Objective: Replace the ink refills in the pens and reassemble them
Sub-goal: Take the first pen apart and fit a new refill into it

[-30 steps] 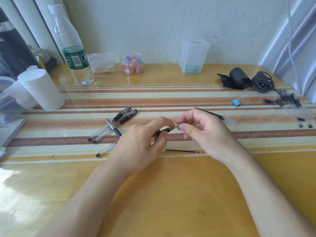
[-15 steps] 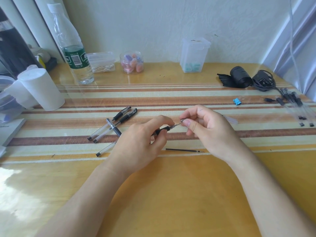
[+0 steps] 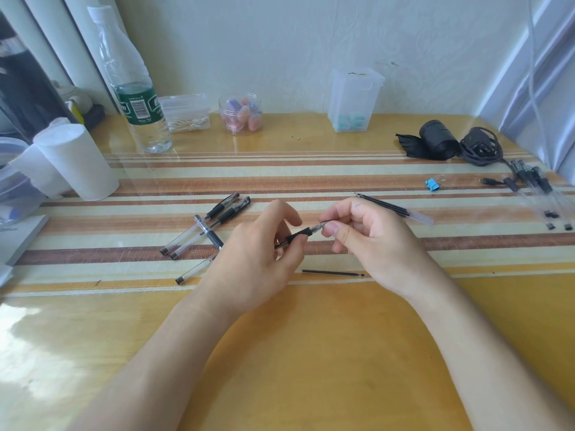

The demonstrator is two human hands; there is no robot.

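Head view: at the centre of the worktop (image 3: pixel 311 353), the left hand (image 3: pixel 258 256) grips a pen (image 3: pixel 300 236) by its black grip, barrel hidden in the palm. The right hand (image 3: pixel 370 244) pinches the pen's clear tip between thumb and forefinger. A loose refill (image 3: pixel 333 273) lies at 6 o'clock of the hands. Spare refills (image 3: pixel 392 208) lie at 2 o'clock, touching the right hand's far side. More pens (image 3: pixel 205 231) lie at 9 o'clock. A blue clip (image 3: pixel 433 184) sits at 2 o'clock, further off.
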